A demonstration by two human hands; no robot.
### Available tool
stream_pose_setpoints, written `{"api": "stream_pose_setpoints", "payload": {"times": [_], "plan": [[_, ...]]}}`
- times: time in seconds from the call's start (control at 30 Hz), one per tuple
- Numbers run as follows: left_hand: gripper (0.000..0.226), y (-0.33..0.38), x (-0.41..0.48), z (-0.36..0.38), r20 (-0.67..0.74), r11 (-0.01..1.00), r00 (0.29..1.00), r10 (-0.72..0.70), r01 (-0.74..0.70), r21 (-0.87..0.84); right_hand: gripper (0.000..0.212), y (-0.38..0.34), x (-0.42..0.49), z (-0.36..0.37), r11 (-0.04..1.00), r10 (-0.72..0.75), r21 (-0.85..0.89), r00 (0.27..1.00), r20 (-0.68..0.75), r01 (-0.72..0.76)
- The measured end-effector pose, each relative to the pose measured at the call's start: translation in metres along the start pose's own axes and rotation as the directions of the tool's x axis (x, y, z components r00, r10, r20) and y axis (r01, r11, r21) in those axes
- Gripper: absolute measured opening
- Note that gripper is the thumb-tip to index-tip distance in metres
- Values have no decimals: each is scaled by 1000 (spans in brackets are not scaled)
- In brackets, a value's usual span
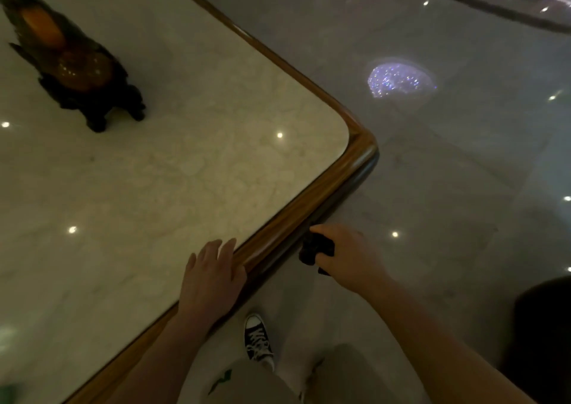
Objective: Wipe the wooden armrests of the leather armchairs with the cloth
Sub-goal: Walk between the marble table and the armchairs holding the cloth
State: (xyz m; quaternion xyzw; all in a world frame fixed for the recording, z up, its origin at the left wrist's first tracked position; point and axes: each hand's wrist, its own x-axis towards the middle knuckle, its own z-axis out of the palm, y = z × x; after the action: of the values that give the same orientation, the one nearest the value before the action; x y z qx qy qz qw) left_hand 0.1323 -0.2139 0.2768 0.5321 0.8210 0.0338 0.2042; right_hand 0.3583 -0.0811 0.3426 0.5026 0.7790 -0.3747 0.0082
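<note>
Right now, right hand [349, 250] fingers clench a dark cloth [315, 249]; left hand [210, 280] lies flat, empty, on the table [272, 243].

Table [173, 162]: pale marble top, filling the left and centre; ceiling lights reflected as small bright spots.
Table edge [360, 153]: polished brown wooden rim with a rounded corner at centre right.
Ornament [77, 63]: dark carved piece with amber-orange parts, standing on the far left of the top; upper part cut off by the frame.
Floor [463, 162]: glossy grey stone to the right and far side, with light spots.
Reflection [398, 79]: sparkling blue-white chandelier glare on the far floor.
Shoe [258, 338]: dark lace-up sneaker with white toe cap, near bottom centre.
Dark object [543, 335]: near right edge, unidentifiable.
</note>
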Motion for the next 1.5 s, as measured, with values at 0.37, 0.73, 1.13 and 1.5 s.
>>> {"api": "stream_pose_setpoints", "payload": {"times": [0.37,0.73,1.13,1.5], "plan": [[61,-57,81,50,78,987,984,-163,162,20,53,1,151,47,988,-58,-132,985,165,80],[70,-103,212,148,33,963,964,-264,261,68,48,34,355,153,931,-241,-239,957,161,275],[88,-131,275,217,56,963,965,-257,251,92,63,79,418,204,889,-357,-300,934,20,347],[90,-128,281,205,143,960,951,-272,258,111,67,58,402,192,908,-313,-286,950,19,305]]}}
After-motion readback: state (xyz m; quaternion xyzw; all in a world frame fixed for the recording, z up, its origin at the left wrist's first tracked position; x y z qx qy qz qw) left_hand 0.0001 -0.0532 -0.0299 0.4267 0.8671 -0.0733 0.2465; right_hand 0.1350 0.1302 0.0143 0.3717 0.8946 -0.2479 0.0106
